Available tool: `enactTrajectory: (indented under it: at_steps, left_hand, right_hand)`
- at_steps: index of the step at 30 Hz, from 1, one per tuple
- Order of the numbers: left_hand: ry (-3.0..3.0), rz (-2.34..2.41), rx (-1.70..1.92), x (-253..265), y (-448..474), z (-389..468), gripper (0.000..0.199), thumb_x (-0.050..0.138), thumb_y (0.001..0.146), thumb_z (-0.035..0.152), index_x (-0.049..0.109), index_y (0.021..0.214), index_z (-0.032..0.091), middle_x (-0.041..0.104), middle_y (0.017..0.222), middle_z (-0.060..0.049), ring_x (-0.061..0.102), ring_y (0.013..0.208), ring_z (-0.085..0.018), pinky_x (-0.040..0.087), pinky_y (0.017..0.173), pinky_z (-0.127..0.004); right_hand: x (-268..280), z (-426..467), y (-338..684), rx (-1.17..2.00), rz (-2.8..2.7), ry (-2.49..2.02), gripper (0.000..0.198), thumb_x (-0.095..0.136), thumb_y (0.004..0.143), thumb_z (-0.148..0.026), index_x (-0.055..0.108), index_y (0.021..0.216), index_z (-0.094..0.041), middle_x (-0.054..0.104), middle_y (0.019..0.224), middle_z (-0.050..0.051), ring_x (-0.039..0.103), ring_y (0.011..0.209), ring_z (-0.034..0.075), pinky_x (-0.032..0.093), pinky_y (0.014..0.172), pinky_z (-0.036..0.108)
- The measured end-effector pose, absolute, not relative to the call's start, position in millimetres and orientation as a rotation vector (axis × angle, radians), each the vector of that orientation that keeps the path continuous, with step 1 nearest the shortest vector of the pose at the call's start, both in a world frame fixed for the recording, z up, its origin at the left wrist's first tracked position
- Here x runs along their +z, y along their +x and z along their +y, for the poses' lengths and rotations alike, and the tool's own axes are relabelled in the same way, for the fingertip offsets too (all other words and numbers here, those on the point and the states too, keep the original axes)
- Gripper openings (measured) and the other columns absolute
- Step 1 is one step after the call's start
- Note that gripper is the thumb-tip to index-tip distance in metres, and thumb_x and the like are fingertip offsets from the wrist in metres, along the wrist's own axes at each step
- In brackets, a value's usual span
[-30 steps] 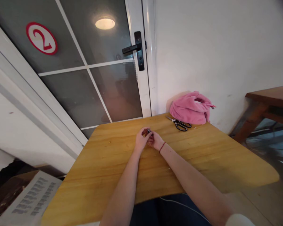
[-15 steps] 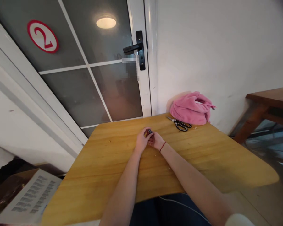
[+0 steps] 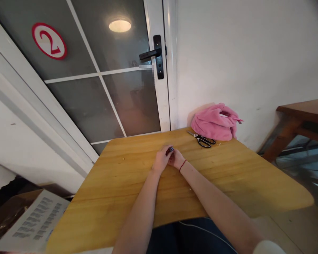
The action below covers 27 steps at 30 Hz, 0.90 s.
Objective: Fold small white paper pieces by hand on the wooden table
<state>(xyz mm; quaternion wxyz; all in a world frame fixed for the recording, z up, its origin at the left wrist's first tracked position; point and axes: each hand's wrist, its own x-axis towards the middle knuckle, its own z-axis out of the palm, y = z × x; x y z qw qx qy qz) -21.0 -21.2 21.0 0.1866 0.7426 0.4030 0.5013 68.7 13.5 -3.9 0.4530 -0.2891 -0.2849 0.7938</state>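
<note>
Over the middle of the wooden table (image 3: 127,187), my left hand (image 3: 161,158) and my right hand (image 3: 177,158) meet around one small dark object (image 3: 170,150). It has reddish and bluish-white patches, and its kind is too small to make out. Both hands are closed on it, with the fingers curled together and largely covering it. A thin red cord circles my right wrist. Black-handled scissors (image 3: 203,141) lie to the right of my hands, beside a pink plush cloth bundle (image 3: 216,121).
A glazed door with a black handle (image 3: 158,56) and a white wall stand behind the table. Down on the left is a cardboard box with a printed flap (image 3: 34,222). Another wooden table (image 3: 304,109) is at the right. Small crumbs dot the tabletop.
My left hand has shifted slightly right and turned around the small object. Less of its reddish-yellow side shows now. The right hand is almost where it was.
</note>
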Motion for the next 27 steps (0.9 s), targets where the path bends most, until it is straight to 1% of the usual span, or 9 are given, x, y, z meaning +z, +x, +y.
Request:
enactTrajectory:
  at_steps: [5, 13, 21, 27]
  left_hand:
    - [2.107, 1.14, 1.396, 17.2, -20.0, -18.9, 0.031, 0.051, 0.071, 0.011, 0.055, 0.098, 0.023, 0.057, 0.101, -0.004, 0.05, 0.097, -0.015, 0.036, 0.088, -0.032]
    - [2.124, 1.15, 1.406, 22.9, -20.3, -22.0, 0.03, 0.051, 0.069, 0.01, 0.056, 0.096, 0.022, 0.057, 0.099, -0.004, 0.05, 0.095, -0.016, 0.037, 0.088, -0.032]
    - [2.191, 1.185, 1.407, 25.5, -23.0, -23.2, 0.028, 0.05, 0.07, 0.012, 0.055, 0.097, 0.021, 0.057, 0.099, -0.004, 0.051, 0.094, -0.015, 0.038, 0.085, -0.03]
    - [2.092, 1.213, 1.42, 22.8, -25.7, -19.6, 0.025, 0.053, 0.069, 0.012, 0.056, 0.093, 0.021, 0.058, 0.094, -0.004, 0.052, 0.09, -0.015, 0.038, 0.084, -0.03]
  right_hand:
    - [-3.7, 15.2, 67.1, 1.954, -0.605, -0.749, 0.022, 0.036, 0.077, -0.019, 0.047, 0.058, -0.018, 0.047, 0.045, -0.003, 0.044, 0.041, 0.008, 0.033, 0.041, 0.017]
    - [0.2, 16.1, 69.7, 1.971, -0.529, -0.758, 0.022, 0.037, 0.076, -0.016, 0.045, 0.056, -0.018, 0.05, 0.047, -0.002, 0.046, 0.044, 0.009, 0.035, 0.043, 0.018]
    - [9.1, 12.3, 75.9, 2.035, -0.537, -0.759, 0.021, 0.04, 0.077, -0.022, 0.047, 0.059, -0.016, 0.051, 0.049, -0.002, 0.044, 0.041, 0.008, 0.035, 0.042, 0.018]
    - [9.1, 11.7, 78.0, 2.056, -0.566, -0.776, 0.019, 0.039, 0.078, -0.019, 0.048, 0.061, -0.016, 0.05, 0.049, -0.003, 0.042, 0.039, 0.007, 0.034, 0.041, 0.018]
